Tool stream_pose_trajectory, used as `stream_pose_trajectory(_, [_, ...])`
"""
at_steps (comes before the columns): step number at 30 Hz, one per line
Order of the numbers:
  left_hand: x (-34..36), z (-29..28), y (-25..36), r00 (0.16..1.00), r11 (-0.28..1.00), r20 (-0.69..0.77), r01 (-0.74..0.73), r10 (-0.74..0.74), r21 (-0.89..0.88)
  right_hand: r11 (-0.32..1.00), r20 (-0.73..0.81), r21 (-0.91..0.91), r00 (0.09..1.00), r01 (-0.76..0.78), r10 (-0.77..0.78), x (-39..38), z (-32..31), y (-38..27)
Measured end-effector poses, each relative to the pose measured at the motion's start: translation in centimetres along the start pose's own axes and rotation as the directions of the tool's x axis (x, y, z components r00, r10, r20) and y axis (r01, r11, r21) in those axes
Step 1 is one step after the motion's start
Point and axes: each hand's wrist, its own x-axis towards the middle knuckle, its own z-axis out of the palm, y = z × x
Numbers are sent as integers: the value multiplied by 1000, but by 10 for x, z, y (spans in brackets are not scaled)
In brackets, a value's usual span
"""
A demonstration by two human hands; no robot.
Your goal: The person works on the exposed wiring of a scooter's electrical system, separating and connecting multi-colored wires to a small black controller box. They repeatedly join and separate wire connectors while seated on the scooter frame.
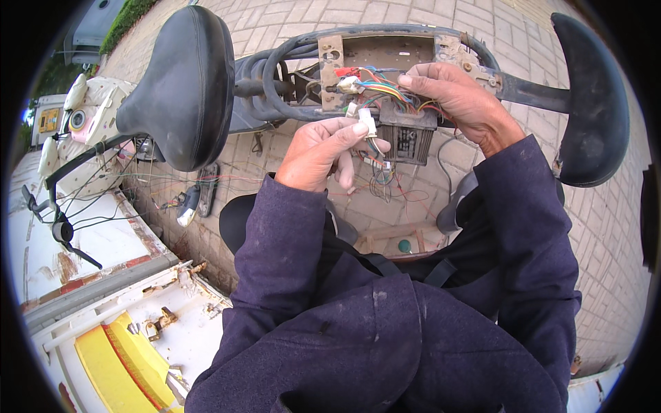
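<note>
My left hand (318,153) pinches a white plastic connector (368,124) between thumb and forefinger, with thin wires trailing below it. To its right, my right hand (460,98) is closed, thumb against forefinger, on thin coloured wires (385,88). Exactly which strands it grips is hidden. Another whitish connector (350,85) and a red connector (347,71) sit at the left end of the bundle. Below the wires is a black finned box (406,140). All this lies by the dark metal frame (385,29) of a two-wheeled vehicle.
A black saddle (184,89) rises at the left and a second black seat (597,103) at the right. Loose wires cross the brick paving (385,206). Further left are a dirty white body part (89,168) and a white panel with a yellow piece (120,361).
</note>
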Motion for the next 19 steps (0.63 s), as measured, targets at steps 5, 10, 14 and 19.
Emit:
stream_pose_trajectory(5, [0,0,1,1000,1000,-10,19,-19,12,999,-9,-36,1000,2,-2,-1,0,0])
stream_pose_trajectory(10, [1,0,-1,1000,1000,-18,5,-5,10,1000,-6,-16,1000,-1,1,-1,1,-1])
stream_pose_trajectory(14, [0,1,0,1000,1000,-23,0,0,24,1000,20,5,999,-25,25,1,-1,-1])
stream_pose_trajectory(19, [0,1,2,999,990,-40,23,-18,141,999,31,38,999,-28,26,2,-3,1])
